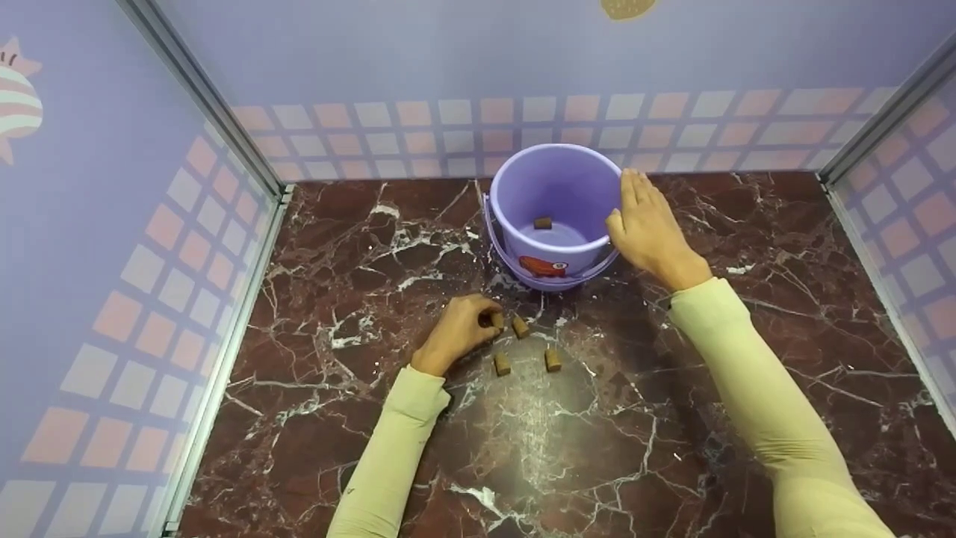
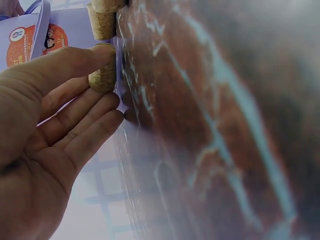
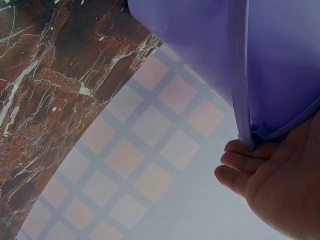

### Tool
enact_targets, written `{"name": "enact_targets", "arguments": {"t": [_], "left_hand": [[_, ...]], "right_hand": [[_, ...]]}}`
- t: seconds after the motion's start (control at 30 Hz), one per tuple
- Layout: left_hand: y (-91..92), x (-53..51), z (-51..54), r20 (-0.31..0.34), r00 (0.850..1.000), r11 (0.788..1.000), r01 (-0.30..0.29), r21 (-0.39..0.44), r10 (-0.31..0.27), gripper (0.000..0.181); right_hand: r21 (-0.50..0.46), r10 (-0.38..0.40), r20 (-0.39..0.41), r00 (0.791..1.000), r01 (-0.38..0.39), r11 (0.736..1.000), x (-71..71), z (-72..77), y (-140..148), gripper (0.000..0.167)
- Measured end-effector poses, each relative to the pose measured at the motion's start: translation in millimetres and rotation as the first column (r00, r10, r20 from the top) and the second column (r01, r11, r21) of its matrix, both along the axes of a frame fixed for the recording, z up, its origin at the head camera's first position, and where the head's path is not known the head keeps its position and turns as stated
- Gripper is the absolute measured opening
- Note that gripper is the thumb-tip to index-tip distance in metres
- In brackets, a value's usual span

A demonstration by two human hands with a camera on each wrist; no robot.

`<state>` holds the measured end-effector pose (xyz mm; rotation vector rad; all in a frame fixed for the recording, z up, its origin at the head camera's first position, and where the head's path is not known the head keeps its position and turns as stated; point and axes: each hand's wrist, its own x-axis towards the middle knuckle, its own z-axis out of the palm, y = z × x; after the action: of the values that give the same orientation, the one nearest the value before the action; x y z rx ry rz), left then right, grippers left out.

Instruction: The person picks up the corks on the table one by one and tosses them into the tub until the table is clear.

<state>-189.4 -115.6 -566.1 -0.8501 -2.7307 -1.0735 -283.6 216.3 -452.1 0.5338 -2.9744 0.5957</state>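
A purple bucket [image 1: 556, 196] stands near the back wall with one cork [image 1: 543, 223] lying inside. My right hand [image 1: 651, 228] rests against the bucket's right rim, fingers extended; in the right wrist view that hand [image 3: 280, 175] touches the bucket [image 3: 190, 45] by its handle. In front of the bucket my left hand [image 1: 461, 329] pinches a cork [image 1: 497, 321] between thumb and fingers. The left wrist view shows the hand [image 2: 55, 110] and its cork [image 2: 103, 75] at the surface. Other corks lie close by: one [image 1: 520, 326] beside the fingers, two [image 1: 502, 364] [image 1: 553, 359] nearer me.
The dark red marbled surface [image 1: 418, 463] has white veins. A purple wall [image 1: 411, 60] with pink and white squares stands behind the bucket. Similar panels close off the left [image 1: 82, 246] and right [image 1: 915, 194] sides, with metal strips at the corners.
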Motion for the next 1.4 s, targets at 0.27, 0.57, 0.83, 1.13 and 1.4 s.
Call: {"name": "enact_targets", "arguments": {"t": [0.27, 0.57, 0.83, 1.13, 1.4], "left_hand": [[0.4, 1.7, 2.4, -0.010, 1.000, 1.000, -0.015, 0.009, 0.015, 0.025], [2.5, 1.6, 6.2, 0.012, 0.999, 0.999, -0.049, 0.014, 0.049, 0.028], [3.8, 2.6, 13.0, 0.005, 0.997, 0.997, -0.077, 0.028, 0.077, 0.030], [5.0, 2.3, 24.5, -0.044, 0.995, 0.992, -0.084, 0.097, 0.088, 0.031], [5.0, -0.2, 34.4, -0.078, 0.992, 0.982, -0.081, 0.170, 0.095, 0.033]], "right_hand": [[0.001, 0.000, 0.002, 1.000, 0.000, 1.000, 0.7, -0.5, 0.8, 0.071], [-0.007, -0.002, -0.013, 1.000, 0.002, 1.000, 1.4, -0.4, 0.0, 0.070], [-0.015, -0.007, 0.015, 1.000, 0.007, 1.000, 2.1, 0.1, -0.1, 0.071], [-0.016, -0.004, -0.003, 1.000, 0.004, 1.000, 0.3, -3.4, 0.4, 0.070], [0.004, -0.001, -0.024, 1.000, 0.001, 1.000, 0.6, -2.2, 0.2, 0.069]]}}
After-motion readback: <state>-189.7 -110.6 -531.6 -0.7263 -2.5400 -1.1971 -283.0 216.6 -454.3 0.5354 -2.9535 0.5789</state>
